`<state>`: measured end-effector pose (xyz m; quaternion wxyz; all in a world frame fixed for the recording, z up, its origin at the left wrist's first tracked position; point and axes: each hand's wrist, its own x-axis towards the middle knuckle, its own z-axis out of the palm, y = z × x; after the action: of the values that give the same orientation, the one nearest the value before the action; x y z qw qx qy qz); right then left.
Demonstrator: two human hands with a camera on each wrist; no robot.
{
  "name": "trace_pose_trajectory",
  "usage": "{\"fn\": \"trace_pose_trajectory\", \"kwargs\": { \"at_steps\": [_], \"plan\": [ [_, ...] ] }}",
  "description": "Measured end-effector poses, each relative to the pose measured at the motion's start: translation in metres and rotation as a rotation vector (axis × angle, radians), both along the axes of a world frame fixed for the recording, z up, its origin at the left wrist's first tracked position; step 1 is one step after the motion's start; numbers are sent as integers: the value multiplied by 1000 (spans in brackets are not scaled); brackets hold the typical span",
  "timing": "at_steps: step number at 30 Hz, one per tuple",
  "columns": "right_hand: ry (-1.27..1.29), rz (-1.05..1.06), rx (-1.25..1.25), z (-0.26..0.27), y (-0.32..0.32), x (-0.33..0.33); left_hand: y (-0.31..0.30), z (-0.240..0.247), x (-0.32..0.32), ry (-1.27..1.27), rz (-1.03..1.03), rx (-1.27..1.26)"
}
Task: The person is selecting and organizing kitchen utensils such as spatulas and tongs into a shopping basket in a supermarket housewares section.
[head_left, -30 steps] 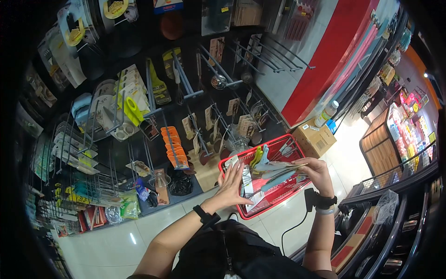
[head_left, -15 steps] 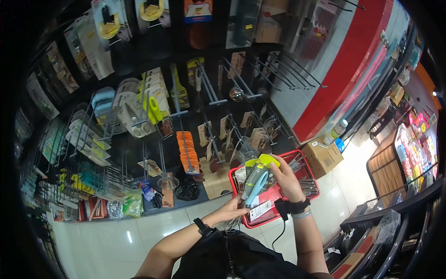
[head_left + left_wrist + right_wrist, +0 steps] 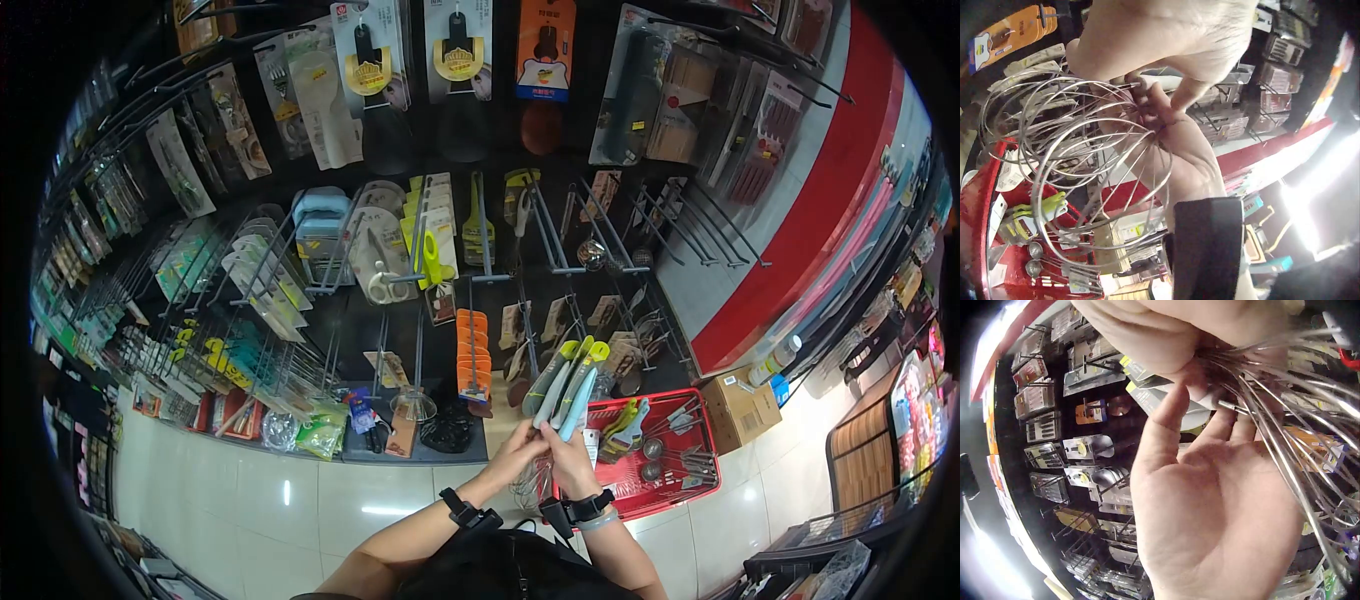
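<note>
Several whisks [image 3: 575,400] are held handles up, wire loops down, just left of the red shopping basket. Their handles are pale blue and white, with lime-green and grey cards along them. My left hand [image 3: 513,455] grips the bundle from the left and my right hand [image 3: 573,462] from the right, fingers close together low on the handles. Overlapping wire loops [image 3: 1085,156] hang below both hands in the left wrist view. In the right wrist view, the thumb and fingers of my left hand [image 3: 1222,494] meet around a handle near the wires [image 3: 1291,450].
In the red basket [image 3: 716,460] lie green-handled packaged tools [image 3: 628,425] and small metal ladles [image 3: 653,448]. A cardboard box [image 3: 740,410] stands on the floor beyond it. Ahead, hooks of a display wall carry orange-carded goods [image 3: 473,350], scissors and spatulas. Metal prongs jut outward.
The whisks have come up from over the basket to its left and turned handles up. My left hand, earlier spread over the basket, has joined the right on them. The view has swung right.
</note>
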<state>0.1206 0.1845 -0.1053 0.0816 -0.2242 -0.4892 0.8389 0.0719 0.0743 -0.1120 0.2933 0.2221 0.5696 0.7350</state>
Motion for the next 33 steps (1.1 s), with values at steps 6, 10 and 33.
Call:
{"fn": "trace_pose_trajectory", "kwargs": {
  "at_steps": [6,10,33],
  "plan": [
    [182,53,-86,4,-9,-1,-12,31,-8,-24,216,-50],
    [191,93,-58,40,0,12,-18,19,-23,-132,211,78],
    [93,-268,56,44,58,77,35,81,-70,182,303,10]
  ]
}}
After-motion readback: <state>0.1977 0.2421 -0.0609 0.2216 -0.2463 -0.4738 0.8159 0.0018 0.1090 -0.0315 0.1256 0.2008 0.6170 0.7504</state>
